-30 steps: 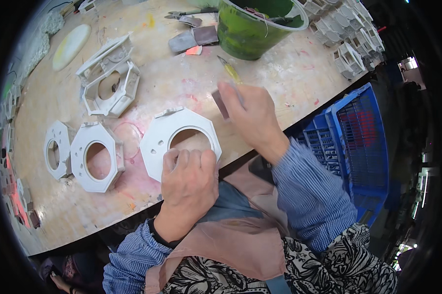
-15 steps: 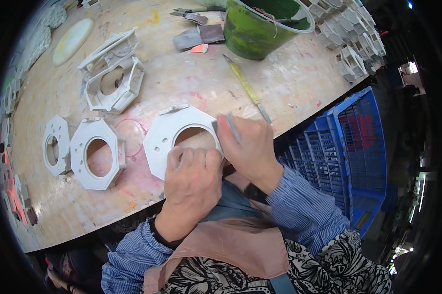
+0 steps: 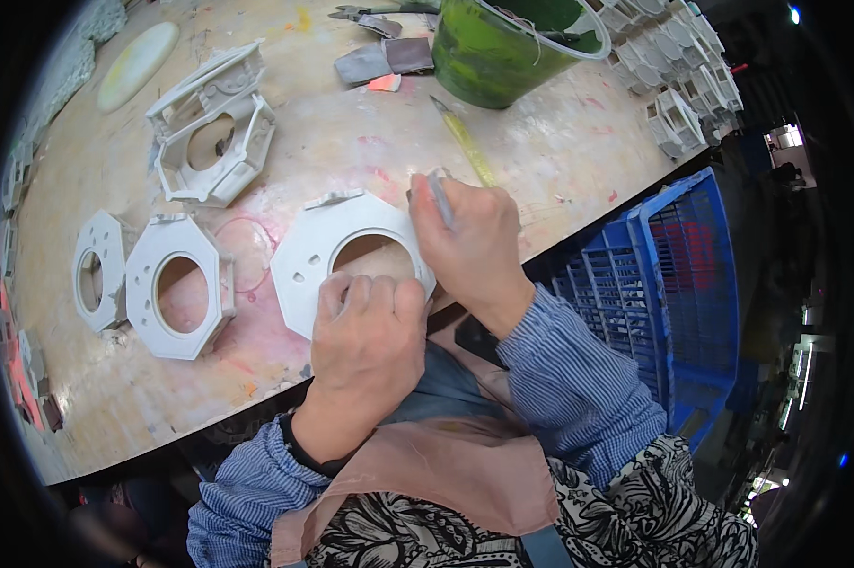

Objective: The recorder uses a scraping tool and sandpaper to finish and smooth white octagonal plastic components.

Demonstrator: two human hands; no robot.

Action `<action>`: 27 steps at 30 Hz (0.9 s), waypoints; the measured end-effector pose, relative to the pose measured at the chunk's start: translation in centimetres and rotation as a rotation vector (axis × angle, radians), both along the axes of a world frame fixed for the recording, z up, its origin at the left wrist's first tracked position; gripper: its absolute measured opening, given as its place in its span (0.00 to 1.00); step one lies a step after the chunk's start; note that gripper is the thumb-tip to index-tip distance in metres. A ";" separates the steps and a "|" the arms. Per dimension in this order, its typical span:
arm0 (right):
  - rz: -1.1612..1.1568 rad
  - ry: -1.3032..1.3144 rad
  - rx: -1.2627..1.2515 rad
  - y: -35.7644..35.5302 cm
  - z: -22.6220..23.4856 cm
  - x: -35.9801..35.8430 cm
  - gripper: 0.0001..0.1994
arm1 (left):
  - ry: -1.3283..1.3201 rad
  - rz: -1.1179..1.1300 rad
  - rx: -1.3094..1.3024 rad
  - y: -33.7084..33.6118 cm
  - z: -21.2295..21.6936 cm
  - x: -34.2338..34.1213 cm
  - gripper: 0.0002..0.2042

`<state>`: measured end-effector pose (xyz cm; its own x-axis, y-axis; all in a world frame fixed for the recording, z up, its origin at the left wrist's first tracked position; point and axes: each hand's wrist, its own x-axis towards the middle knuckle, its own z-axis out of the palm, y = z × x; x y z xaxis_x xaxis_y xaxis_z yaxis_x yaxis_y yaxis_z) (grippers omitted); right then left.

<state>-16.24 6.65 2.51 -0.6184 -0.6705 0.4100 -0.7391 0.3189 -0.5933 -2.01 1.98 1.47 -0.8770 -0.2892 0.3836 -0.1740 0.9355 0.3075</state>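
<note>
My left hand (image 3: 365, 346) is closed on the near rim of a white octagonal frame (image 3: 304, 251) with a round opening, its fingers curled over the edge of the hole. The frame lies at the table's front edge. Beside the frame's right edge, my right hand (image 3: 474, 241) pinches a folded grey piece of sandpaper (image 3: 440, 196) between thumb and fingers. The fingers hide most of that piece. Two similar octagonal frames, one nearer (image 3: 141, 312) and one farther left (image 3: 84, 251), stand to the left. Behind them rests a white openwork octagonal part (image 3: 176, 175) with a raised panel.
A yellow-handled knife (image 3: 463, 142) lies beyond my right hand. Farther back are sandpaper squares (image 3: 362, 64), pliers (image 3: 351, 12) and a green-stained bucket (image 3: 488, 71). White parts (image 3: 673, 123) are stacked at the far right. A blue plastic crate (image 3: 659, 284) stands beside the table.
My right hand has moved away from me along the frame's right edge with the sandpaper. My left hand keeps its hold, and the whole view has shifted slightly.
</note>
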 end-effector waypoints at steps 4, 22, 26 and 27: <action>0.008 -0.017 0.046 1.6 -0.3 0.9 0.15 | -0.019 -0.031 0.043 -0.2 -0.4 0.0 0.04; 0.026 -0.011 0.073 2.6 -0.3 1.5 0.14 | -0.025 -0.026 0.029 -0.1 -0.1 0.0 0.04; 0.045 -0.161 0.182 6.5 0.7 1.9 0.15 | -0.057 -0.009 0.015 0.0 0.1 0.2 0.04; 0.042 -0.163 0.183 6.3 1.0 1.8 0.15 | -0.053 -0.010 -0.001 0.0 0.2 0.2 0.04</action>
